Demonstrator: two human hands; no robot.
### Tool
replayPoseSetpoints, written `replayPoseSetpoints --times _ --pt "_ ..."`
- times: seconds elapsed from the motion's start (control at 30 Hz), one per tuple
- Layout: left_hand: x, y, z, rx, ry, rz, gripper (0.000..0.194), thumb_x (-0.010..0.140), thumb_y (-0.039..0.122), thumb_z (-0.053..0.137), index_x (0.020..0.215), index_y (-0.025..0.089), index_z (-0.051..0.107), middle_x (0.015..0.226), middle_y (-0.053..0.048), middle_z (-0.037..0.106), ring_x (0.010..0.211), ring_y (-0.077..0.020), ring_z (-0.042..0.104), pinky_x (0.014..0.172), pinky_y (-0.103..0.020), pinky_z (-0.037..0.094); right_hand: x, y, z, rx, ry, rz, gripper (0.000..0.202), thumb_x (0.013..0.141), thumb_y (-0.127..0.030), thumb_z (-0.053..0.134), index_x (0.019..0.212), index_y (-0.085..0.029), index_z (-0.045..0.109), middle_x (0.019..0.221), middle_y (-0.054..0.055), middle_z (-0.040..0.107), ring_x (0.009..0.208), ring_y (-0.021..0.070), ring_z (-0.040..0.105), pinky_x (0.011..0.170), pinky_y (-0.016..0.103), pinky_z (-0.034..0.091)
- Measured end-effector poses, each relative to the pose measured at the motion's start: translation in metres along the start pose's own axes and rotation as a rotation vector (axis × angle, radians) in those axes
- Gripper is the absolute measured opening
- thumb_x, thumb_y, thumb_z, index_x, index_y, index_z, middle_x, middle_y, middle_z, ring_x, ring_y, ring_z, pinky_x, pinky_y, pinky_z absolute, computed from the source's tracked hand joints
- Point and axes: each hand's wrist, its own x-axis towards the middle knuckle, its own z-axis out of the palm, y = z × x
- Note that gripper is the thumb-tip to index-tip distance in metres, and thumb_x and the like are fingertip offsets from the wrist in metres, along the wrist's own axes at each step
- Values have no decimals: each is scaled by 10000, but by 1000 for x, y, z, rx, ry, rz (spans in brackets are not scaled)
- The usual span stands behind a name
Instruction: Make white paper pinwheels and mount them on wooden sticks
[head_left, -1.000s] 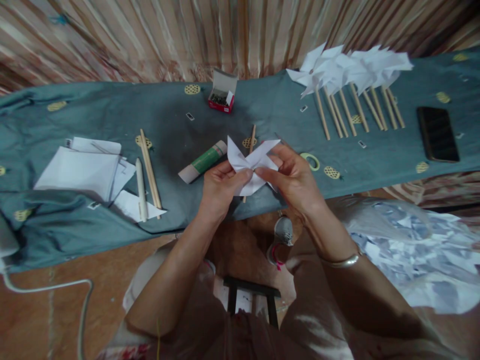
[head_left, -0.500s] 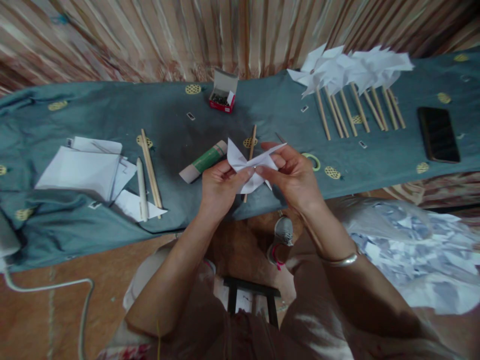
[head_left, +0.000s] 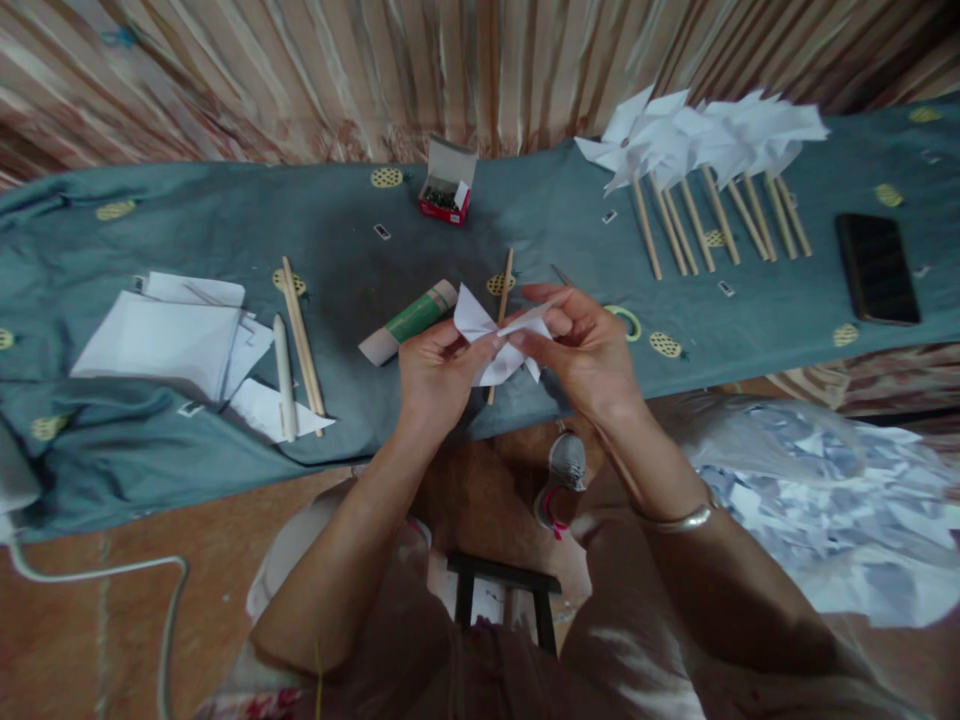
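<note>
A white paper pinwheel (head_left: 487,366) is held between both hands over the near part of the cloth. My left hand (head_left: 439,375) pinches its left side, thumb near the middle. My right hand (head_left: 592,350) grips the right side, thumb and fingers on a folded blade. Beneath the paper lies a wooden stick (head_left: 507,285), partly hidden. Just left of the pinwheel rests a green and pale tube (head_left: 412,320). Green scissors handles (head_left: 624,323) show beside my right hand. An open red box (head_left: 447,195) holds small dark pieces.
Finished pinwheels (head_left: 697,140) on sticks lie at the back right, near a black phone (head_left: 877,268). At the left are white papers (head_left: 165,335), a white pen-like tool (head_left: 284,380) and wooden sticks (head_left: 301,340). A bag of paper scraps (head_left: 840,510) sits below right.
The pinwheel's right blade is now folded more toward the middle and its centre is covered by my thumbs. My left hand has shifted slightly left.
</note>
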Motion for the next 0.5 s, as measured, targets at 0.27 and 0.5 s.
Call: replayPoseSetpoints --times 0.27,0.5 --pt "1 -1 0 57 23 7 207 632 332 876 734 180 779 691 11 736 592 -116 618 565 -227 505 1 7 -4 -51 -10 -38 388 677 -301 846 989 -248 621 865 -28 764 805 176 726 779 345 592" --pt "1 -3 1 92 51 44 187 643 322 862 735 184 777 689 13 737 583 -116 621 546 -224 510 2 7 -1 -39 18 -29 399 652 -294 856 965 -239 615 780 -51 736 661 133 667 678 302 576"
